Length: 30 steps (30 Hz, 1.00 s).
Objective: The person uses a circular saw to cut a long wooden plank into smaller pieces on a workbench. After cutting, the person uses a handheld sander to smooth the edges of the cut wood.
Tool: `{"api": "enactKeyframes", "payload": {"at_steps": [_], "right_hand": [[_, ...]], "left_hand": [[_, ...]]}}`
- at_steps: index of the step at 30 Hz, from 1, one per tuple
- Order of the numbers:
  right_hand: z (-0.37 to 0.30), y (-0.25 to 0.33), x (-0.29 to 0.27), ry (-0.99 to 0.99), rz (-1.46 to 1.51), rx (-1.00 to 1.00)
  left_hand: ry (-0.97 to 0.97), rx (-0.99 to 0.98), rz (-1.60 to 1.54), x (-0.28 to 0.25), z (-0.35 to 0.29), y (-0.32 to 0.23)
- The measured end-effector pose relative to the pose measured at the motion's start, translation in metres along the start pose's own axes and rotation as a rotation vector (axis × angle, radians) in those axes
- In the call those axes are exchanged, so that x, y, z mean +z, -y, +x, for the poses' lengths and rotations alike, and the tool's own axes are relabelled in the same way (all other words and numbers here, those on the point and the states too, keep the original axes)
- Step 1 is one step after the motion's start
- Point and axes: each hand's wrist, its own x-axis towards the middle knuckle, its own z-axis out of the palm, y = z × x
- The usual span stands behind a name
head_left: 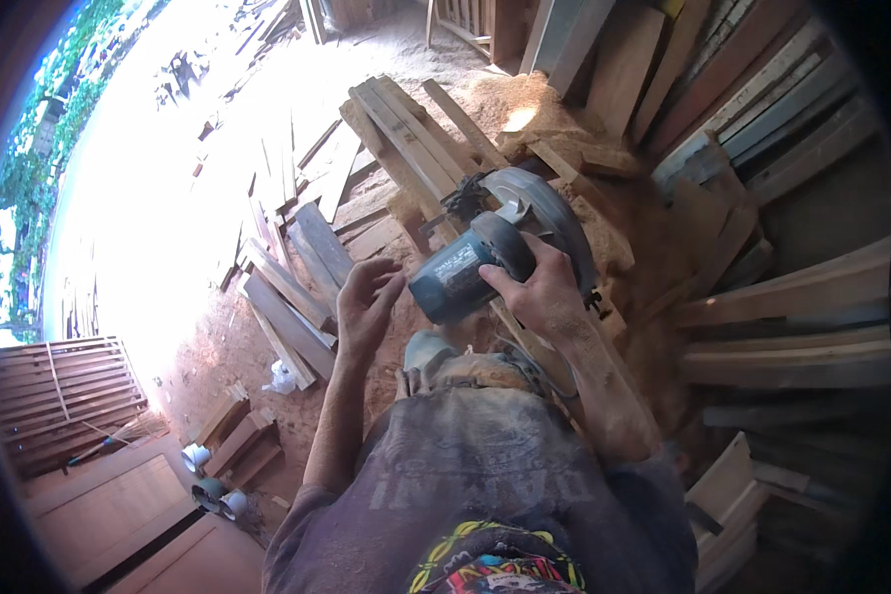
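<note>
My right hand (544, 287) is wrapped round the rear handle of a circular saw (450, 277) with a teal motor body and a grey blade guard. The saw rests at the near end of several long wooden boards (406, 129) that run away from me. Its blade is hidden behind the guard. To the left of the motor, my left hand (368, 297) hangs in the air, fingers loosely curled and apart, with nothing in it. That hand does not touch the saw.
Loose timber offcuts (312, 252) lie on the dusty ground to the left. A sawdust heap (515, 104) is beyond the boards. Planks (792, 287) lean along the right side. At lower left are a slatted wooden panel (64, 396), wooden doors (119, 505) and small cans (208, 492).
</note>
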Motion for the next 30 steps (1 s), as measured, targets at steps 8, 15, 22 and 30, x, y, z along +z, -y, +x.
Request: {"api": "enactKeyframes", "payload": {"at_steps": [8, 15, 22, 30], "right_hand": [[-0.011, -0.024, -0.014, -0.004, -0.033, -0.241], [-0.066, -0.043, -0.072, -0.273, 0.05, -0.229], [-0.034, -0.116, -0.073, -0.28, 0.264, -0.116], [-0.002, -0.094, -0.08, -0.207, 0.391, -0.234]], "left_hand": [[0.249, 0.745, 0.417, 0.116, 0.02, -0.113], [0.251, 0.948, 0.66, 0.151, 0.028, -0.102], [0.2, 1.025, 0.71, 0.152, 0.032, -0.092], [0.164, 1.007, 0.769, 0.155, 0.028, -0.1]]}}
